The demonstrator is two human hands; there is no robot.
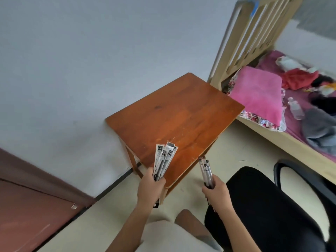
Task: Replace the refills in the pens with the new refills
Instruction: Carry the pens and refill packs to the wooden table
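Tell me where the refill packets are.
Head view, lower centre: the refill packets are fanned out in the left hand, over the near corner of the wooden table, left of the pens.

- Several refill packets (164, 160), slim white-and-black sleeves, fanned out above the near corner of the wooden table (178, 113).
- A bunch of clear-barrelled pens (206, 170), angled up toward the table's near right edge.
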